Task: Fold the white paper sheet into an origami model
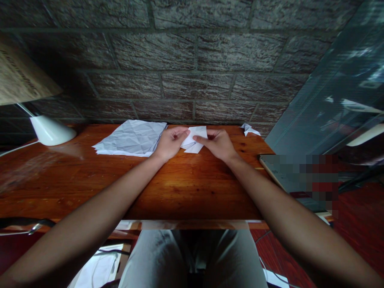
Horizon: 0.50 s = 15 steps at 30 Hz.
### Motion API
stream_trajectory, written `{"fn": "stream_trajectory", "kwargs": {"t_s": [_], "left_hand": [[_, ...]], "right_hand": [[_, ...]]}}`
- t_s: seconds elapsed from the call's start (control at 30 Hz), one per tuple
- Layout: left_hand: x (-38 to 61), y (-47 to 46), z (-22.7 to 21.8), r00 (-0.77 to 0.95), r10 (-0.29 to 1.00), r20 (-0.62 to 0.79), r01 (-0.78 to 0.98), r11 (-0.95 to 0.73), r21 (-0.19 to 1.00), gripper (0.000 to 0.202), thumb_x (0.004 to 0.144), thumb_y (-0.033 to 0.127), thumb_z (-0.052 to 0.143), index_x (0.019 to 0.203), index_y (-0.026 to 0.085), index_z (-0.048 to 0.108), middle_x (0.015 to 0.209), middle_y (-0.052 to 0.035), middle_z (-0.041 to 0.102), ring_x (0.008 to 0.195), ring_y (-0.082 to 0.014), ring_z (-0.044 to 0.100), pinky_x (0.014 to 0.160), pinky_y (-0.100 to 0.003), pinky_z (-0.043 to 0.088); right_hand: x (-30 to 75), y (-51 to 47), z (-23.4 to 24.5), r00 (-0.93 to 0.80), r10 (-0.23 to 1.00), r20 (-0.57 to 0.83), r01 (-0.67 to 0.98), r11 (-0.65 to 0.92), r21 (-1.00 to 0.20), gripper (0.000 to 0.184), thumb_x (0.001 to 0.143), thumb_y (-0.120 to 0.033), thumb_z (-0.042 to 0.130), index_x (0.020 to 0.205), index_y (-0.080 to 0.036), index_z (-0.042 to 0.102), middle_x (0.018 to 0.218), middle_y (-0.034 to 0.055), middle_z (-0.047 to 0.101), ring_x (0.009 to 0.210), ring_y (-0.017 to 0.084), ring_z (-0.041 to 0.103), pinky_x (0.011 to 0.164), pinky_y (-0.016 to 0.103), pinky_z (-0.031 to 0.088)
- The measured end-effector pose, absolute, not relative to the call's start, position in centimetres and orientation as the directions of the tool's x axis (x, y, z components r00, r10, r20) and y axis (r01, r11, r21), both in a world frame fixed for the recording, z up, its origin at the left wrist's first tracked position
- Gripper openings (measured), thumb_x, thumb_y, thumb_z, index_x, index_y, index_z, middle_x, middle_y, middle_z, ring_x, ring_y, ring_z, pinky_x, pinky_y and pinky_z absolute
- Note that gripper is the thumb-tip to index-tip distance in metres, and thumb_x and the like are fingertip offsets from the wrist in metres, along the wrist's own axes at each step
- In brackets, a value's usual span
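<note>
A small piece of folded white paper (198,133) is held up between my two hands over the back of the wooden table (192,188). My left hand (171,141) pinches its left side, with the thumb lying on the near face. On the opposite edge, my right hand (219,143) grips it the same way, its thumb pointing inward. Fold lines and a loose flap show along the paper's lower part. The fingers behind the paper are mostly hidden. Left of my left hand lies a stack of creased white sheets (132,138).
A small folded paper shape (249,129) sits at the back right. On the left stands a lamp with a white base (51,130). A brick wall (180,60) rises behind the table, and a flat grey device (285,172) lies at the right edge.
</note>
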<state>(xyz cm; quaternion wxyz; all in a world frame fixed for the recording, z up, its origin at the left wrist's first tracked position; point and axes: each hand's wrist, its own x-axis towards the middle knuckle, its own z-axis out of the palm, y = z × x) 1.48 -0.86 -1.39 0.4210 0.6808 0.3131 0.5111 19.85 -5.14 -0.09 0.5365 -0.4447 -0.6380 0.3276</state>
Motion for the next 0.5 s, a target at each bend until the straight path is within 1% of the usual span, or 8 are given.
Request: {"fn": "stream_trajectory", "kwargs": {"t_s": [0.13, 0.3, 0.4, 0.5], "left_hand": [[1.43, -0.92, -1.35, 0.28, 0.868, 0.409, -0.019, -0.421, 0.907, 0.044, 0.079, 0.056, 0.074, 0.096, 0.015, 0.075, 0.086, -0.0067, 0.078, 0.079, -0.02, 0.07, 0.074, -0.033, 0.054], [1.45, -1.11, -1.14, 0.379, 0.841, 0.387, -0.026, -0.408, 0.913, 0.043, 0.08, 0.053, 0.073, 0.101, 0.016, 0.075, 0.089, -0.0071, 0.079, 0.081, -0.0209, 0.071, 0.077, -0.034, 0.055], [1.42, -1.05, -1.12, 0.358, 0.844, 0.399, -0.032, -0.416, 0.909, 0.039, 0.081, 0.05, 0.072, 0.101, 0.017, 0.076, 0.091, -0.0069, 0.079, 0.082, -0.0202, 0.07, 0.079, -0.035, 0.056], [1.32, -0.84, -1.22, 0.295, 0.866, 0.404, -0.025, -0.416, 0.909, 0.036, 0.083, 0.046, 0.071, 0.103, 0.016, 0.076, 0.092, -0.0074, 0.079, 0.083, -0.0198, 0.069, 0.078, -0.033, 0.054]], "right_hand": [[19.89, -5.06, -0.14, -0.026, 0.908, 0.419, 0.288, 0.408, -0.866, 0.03, 0.073, -0.05, 0.083, 0.088, -0.024, 0.082, 0.087, 0.0007, 0.08, 0.086, 0.023, 0.072, 0.075, 0.035, 0.057], [20.11, -4.98, -0.15, 0.009, 0.9, 0.435, 0.332, 0.408, -0.85, 0.03, 0.076, -0.051, 0.08, 0.086, -0.024, 0.081, 0.081, 0.0009, 0.078, 0.084, 0.023, 0.071, 0.071, 0.034, 0.056], [20.14, -4.96, -0.08, 0.027, 0.898, 0.44, 0.345, 0.405, -0.847, 0.03, 0.077, -0.053, 0.079, 0.084, -0.024, 0.08, 0.078, 0.001, 0.076, 0.084, 0.023, 0.069, 0.072, 0.034, 0.055], [20.27, -4.88, 0.18, 0.057, 0.88, 0.472, 0.37, 0.42, -0.828, 0.031, 0.082, -0.053, 0.073, 0.079, -0.022, 0.079, 0.08, 0.0029, 0.075, 0.085, 0.022, 0.068, 0.077, 0.034, 0.054]]}}
